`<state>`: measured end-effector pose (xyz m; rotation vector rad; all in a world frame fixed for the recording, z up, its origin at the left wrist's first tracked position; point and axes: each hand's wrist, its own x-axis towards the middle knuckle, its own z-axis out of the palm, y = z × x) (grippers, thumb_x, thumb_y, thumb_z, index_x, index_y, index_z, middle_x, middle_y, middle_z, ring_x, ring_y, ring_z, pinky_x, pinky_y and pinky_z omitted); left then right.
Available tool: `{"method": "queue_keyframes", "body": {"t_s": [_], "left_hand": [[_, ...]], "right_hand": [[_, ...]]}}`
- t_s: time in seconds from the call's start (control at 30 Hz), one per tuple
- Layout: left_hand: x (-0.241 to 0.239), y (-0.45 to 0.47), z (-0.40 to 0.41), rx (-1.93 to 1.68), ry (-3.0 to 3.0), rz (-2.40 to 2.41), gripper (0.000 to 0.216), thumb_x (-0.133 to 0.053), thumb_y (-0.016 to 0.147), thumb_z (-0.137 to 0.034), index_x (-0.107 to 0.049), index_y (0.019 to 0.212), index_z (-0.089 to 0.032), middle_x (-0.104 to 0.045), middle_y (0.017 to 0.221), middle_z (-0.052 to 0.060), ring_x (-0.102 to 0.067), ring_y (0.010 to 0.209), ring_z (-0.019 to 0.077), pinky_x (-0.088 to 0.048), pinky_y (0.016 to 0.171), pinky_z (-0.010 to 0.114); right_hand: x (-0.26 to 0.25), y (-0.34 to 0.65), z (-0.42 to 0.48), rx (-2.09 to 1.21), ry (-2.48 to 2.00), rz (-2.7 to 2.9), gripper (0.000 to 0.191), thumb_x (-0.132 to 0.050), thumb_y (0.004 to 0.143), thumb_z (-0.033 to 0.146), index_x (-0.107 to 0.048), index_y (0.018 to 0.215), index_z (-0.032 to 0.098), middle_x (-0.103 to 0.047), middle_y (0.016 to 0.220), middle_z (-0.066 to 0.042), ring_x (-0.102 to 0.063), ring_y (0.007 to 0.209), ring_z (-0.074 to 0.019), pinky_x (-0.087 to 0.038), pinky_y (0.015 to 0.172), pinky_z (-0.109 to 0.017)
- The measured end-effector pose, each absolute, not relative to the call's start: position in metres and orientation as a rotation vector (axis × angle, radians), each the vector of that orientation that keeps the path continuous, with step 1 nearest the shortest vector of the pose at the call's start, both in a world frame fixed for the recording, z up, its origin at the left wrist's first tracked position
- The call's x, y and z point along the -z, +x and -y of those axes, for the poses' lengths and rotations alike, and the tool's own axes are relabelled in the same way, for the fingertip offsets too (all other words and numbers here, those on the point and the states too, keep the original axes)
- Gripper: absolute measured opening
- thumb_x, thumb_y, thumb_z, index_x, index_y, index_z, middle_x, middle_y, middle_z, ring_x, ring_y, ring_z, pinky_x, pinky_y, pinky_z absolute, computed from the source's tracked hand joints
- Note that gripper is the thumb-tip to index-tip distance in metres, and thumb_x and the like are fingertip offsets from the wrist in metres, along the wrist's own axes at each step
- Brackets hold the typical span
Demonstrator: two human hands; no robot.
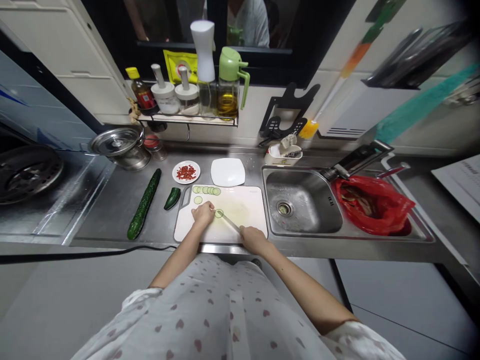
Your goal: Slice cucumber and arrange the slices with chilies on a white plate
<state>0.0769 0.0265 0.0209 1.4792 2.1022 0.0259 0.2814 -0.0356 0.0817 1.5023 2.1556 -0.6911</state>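
My right hand is closed round the handle of a knife, whose blade points up and left. The blade's tip lies at a cucumber slice on the white cutting board. Curled fingers of my left hand hold that slice at its left edge. A row of overlapping cucumber slices lies along the board's top left, with a single slice below it. Left of the board are a cut cucumber piece and a long whole cucumber.
Behind the board stand a plate of chopped red pieces and a white plate. The sink is at right, beside a red plastic bag. A lidded steel pot stands back left, below a condiment shelf.
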Motion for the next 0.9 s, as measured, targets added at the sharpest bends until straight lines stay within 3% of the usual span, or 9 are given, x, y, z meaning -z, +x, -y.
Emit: {"method": "queue_keyframes", "body": {"t_s": [0.9], "left_hand": [[-0.0177, 0.0757, -0.0294, -0.021, 1.46, -2.105, 0.014, -0.056, 0.082, -0.037, -0.06, 0.093, -0.028, -0.071, 0.102, 0.004, -0.061, 0.106, 0.0258, -0.032, 0.094, 0.042]], "right_hand": [[-0.0822, 0.2771, 0.0261, 0.58, 1.429, -2.186, 0.036, -0.039, 0.088, 0.008, -0.057, 0.119, 0.012, -0.067, 0.107, -0.019, -0.064, 0.105, -0.0261, -0.046, 0.08, -0.033]]}}
